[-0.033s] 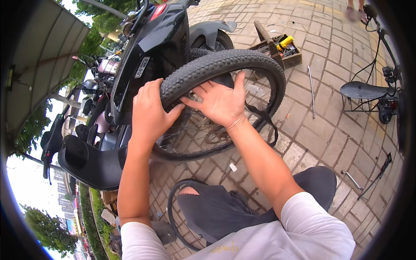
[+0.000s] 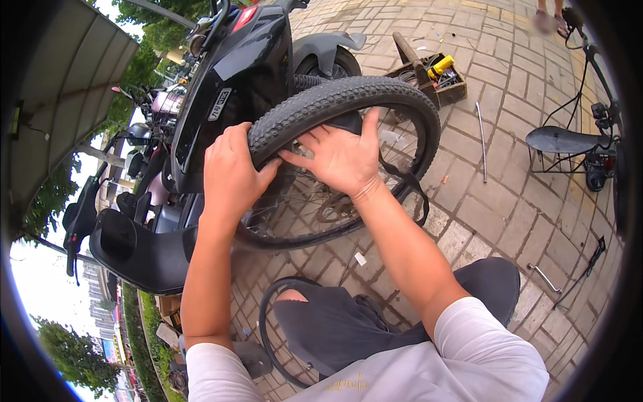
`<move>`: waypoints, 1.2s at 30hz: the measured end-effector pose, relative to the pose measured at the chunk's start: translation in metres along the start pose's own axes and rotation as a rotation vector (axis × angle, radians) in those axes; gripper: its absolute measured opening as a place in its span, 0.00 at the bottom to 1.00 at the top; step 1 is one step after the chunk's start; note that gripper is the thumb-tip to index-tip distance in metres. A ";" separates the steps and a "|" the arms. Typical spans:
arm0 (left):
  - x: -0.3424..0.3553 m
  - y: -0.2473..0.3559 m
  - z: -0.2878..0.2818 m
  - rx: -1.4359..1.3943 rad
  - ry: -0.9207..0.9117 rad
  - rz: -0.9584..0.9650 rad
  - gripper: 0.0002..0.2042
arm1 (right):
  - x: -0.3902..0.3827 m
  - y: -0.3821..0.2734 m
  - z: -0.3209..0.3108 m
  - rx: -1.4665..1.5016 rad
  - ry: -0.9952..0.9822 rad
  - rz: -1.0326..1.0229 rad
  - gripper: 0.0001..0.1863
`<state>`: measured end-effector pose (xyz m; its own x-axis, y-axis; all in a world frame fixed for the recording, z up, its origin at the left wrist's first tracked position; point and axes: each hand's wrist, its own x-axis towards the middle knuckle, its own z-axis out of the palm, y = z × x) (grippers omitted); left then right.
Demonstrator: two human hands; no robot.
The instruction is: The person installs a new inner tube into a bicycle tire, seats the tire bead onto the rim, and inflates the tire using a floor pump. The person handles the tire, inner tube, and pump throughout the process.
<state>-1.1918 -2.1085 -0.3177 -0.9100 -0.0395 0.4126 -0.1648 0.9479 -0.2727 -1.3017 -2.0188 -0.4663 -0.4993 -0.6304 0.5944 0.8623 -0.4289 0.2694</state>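
Observation:
A bicycle wheel with a knobbly black tyre (image 2: pixel 341 90) stands tilted before me, its spokes showing below. My left hand (image 2: pixel 229 167) grips the tyre's left part, fingers over the tread and thumb toward the inner side. My right hand (image 2: pixel 341 157) is inside the wheel's upper part, palm up, fingers spread, its tips at the tyre's inner side beside some black material; whether they hold any of it is hidden, but the palm is bare. A black strip of rubber (image 2: pixel 420 204) hangs loose at the wheel's right side. A black looped hose or tube (image 2: pixel 266 335) lies by my knee.
A black scooter (image 2: pixel 221 67) stands behind the wheel. Beyond are a toolbox (image 2: pixel 457 94) with a yellow tool (image 2: pixel 440 65), a metal rod (image 2: pixel 481 141) and a wrench (image 2: pixel 544 278) on the paving (image 2: pixel 509 201). A bike (image 2: pixel 562 139) stands right; a person's legs (image 2: pixel 559 17) show behind.

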 end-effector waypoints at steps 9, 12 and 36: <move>0.022 -0.036 -0.013 -0.233 -0.232 -0.210 0.25 | -0.027 -0.035 -0.064 -0.203 0.190 -0.181 0.16; 0.023 -0.040 -0.012 -0.278 -0.265 -0.228 0.27 | -0.028 -0.045 -0.064 -0.260 0.354 -0.252 0.15; -0.023 -0.016 -0.005 -0.474 0.021 -0.137 0.34 | 0.008 0.038 0.012 -0.725 0.517 -0.181 0.13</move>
<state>-1.1667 -2.1211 -0.3185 -0.8835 -0.1721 0.4357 -0.0866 0.9740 0.2092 -1.2717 -2.0324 -0.4420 -0.7485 -0.6505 0.1286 0.5892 -0.7414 -0.3211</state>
